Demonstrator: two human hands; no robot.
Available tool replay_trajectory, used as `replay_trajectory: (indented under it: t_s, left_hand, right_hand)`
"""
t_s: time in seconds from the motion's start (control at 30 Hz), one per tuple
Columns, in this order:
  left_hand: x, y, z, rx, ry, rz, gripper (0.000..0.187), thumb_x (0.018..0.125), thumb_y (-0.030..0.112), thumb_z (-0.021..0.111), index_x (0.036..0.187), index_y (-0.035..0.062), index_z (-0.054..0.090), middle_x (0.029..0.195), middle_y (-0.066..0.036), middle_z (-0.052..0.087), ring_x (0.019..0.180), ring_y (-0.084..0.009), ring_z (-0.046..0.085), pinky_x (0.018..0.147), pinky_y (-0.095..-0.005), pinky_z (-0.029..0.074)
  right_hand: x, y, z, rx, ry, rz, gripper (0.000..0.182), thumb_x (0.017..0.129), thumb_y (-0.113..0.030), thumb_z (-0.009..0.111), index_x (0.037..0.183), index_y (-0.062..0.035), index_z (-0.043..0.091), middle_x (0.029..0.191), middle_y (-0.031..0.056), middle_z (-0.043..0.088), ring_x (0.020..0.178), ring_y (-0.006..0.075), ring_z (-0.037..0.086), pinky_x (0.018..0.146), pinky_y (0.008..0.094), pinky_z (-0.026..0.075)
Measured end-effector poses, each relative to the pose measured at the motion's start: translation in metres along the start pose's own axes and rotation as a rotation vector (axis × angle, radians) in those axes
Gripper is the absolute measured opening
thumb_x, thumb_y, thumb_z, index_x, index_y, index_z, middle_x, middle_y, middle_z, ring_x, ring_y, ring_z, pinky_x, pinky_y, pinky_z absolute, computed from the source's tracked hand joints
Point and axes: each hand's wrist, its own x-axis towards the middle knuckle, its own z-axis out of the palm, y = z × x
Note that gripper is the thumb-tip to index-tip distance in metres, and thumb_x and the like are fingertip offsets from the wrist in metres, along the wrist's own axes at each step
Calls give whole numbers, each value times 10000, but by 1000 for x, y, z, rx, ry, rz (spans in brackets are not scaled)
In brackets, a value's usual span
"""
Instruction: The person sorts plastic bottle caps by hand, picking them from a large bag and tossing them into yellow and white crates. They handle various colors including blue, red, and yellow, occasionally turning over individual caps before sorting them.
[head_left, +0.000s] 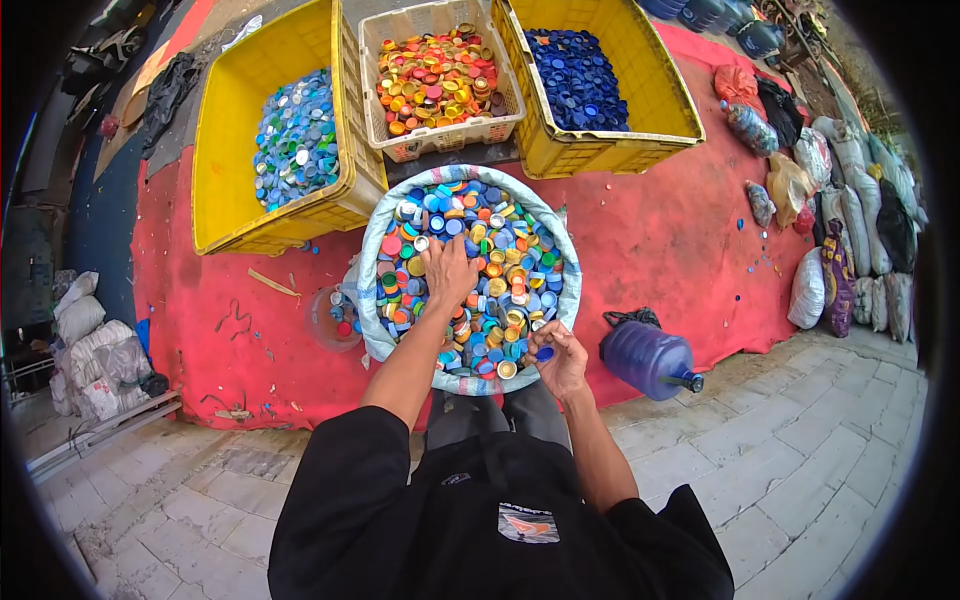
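Observation:
A round sack with a pale blue rolled rim stands in front of me, full of mixed-colour plastic bottle caps. My left hand reaches over the middle of the heap, fingers a little apart and their tips down among the caps. At the sack's near right rim, my right hand is closed on a dark blue bottle cap, held between thumb and fingers.
Behind the sack stand a yellow crate of light blue and green caps, a white basket of red, orange and yellow caps, and a yellow crate of dark blue caps. A water jug lies at right. Filled bags line the right.

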Motion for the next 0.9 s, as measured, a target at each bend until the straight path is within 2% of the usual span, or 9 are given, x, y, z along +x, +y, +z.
replay_trajectory:
  t_s: [0.2, 0.33, 0.57, 0.67, 0.7, 0.8, 0.9]
  left_hand:
    - [14, 3, 4, 33, -90, -53, 511, 748, 265, 746, 1160, 30, 557, 971, -137, 677, 977, -286, 516, 847, -440, 343]
    - [22, 4, -3, 57, -123, 5, 438, 733, 241, 765, 1074, 42, 575, 885, -146, 680, 941, -290, 543, 836, -438, 348]
    - [5, -4, 5, -45, 24, -11, 483, 749, 245, 759, 1111, 38, 515, 913, -154, 658, 949, -282, 516, 849, -437, 338]
    - [-11, -1, -9, -406, 116, -205, 558, 744, 248, 774, 1178, 31, 497, 996, -147, 640, 980, -282, 497, 890, -454, 339]
    - [-14, -6, -11, -625, 112, -267, 569, 786, 252, 762, 1230, 34, 483, 1055, -92, 615, 964, -238, 517, 878, -404, 385]
    - [-31, -12, -24, -1604, 26, -611, 448, 853, 244, 706, 1229, 95, 514, 1149, -8, 596, 946, -119, 539, 731, -298, 427]
    - [-50, -18, -41, -2072, -55, -722, 373, 894, 332, 646, 1184, 117, 551, 1109, 7, 587, 983, -129, 541, 785, -304, 413]
  right_hand:
    - [0, -1, -13, -8, 17, 2, 184, 815, -201, 553, 932, -59, 542, 825, 53, 545, 762, 179, 535, 656, 330, 429]
    - [6, -9, -11, -67, 19, -16, 173, 817, -179, 551, 944, -62, 545, 832, 49, 552, 764, 173, 547, 668, 327, 443]
    - [18, -14, -10, -103, 21, -29, 181, 817, -171, 554, 966, -70, 539, 841, 46, 565, 760, 168, 555, 672, 316, 451]
    - [22, -15, -10, -96, 12, -17, 180, 816, -170, 558, 965, -71, 537, 841, 43, 568, 758, 164, 556, 673, 314, 451]
    - [22, -15, -9, -96, 14, -11, 179, 816, -170, 560, 964, -71, 537, 841, 41, 569, 757, 162, 556, 673, 313, 451]
    - [25, -13, -3, -138, 68, 6, 183, 819, -207, 561, 957, -90, 534, 825, 26, 579, 737, 150, 559, 657, 308, 440]
    - [33, -6, 5, -266, 64, -16, 157, 839, -189, 580, 954, -94, 532, 820, 16, 576, 718, 132, 563, 655, 295, 448]
